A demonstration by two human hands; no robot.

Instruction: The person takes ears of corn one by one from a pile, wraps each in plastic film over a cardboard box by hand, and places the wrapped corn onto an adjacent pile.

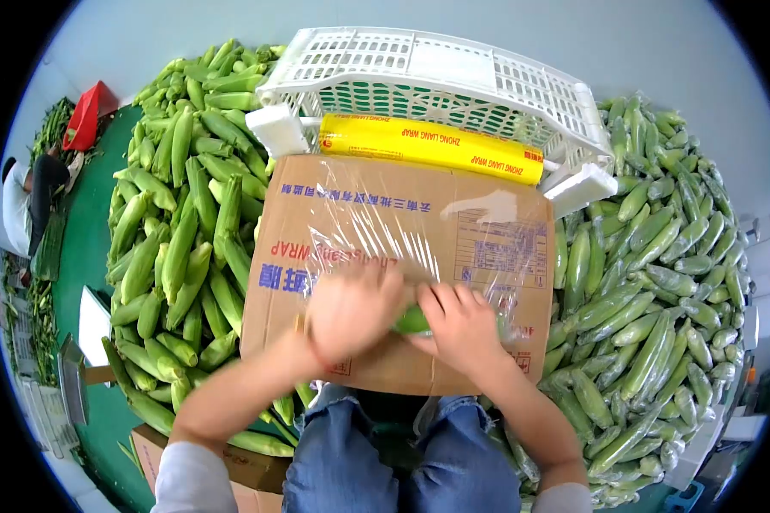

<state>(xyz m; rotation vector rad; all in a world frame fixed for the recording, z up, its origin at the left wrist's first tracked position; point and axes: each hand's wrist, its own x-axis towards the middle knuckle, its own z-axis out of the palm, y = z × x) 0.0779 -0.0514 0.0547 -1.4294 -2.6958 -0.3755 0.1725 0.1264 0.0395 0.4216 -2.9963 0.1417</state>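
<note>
Both of my hands are together over a cardboard box. My left hand is blurred by motion, its fingers bent over the film near the middle of the box. Between the hands shows part of a green corn cob. My right hand is closed round the cob's right side. Clear plastic film stretches over the box from the yellow wrap roll, which is mounted at the box's far edge. What my left fingers hold is smeared.
Unwrapped corn is heaped at the left, film-wrapped corn at the right. A white plastic crate stands behind the roll. Another person is at the far left, near a red container. An open carton lies below left.
</note>
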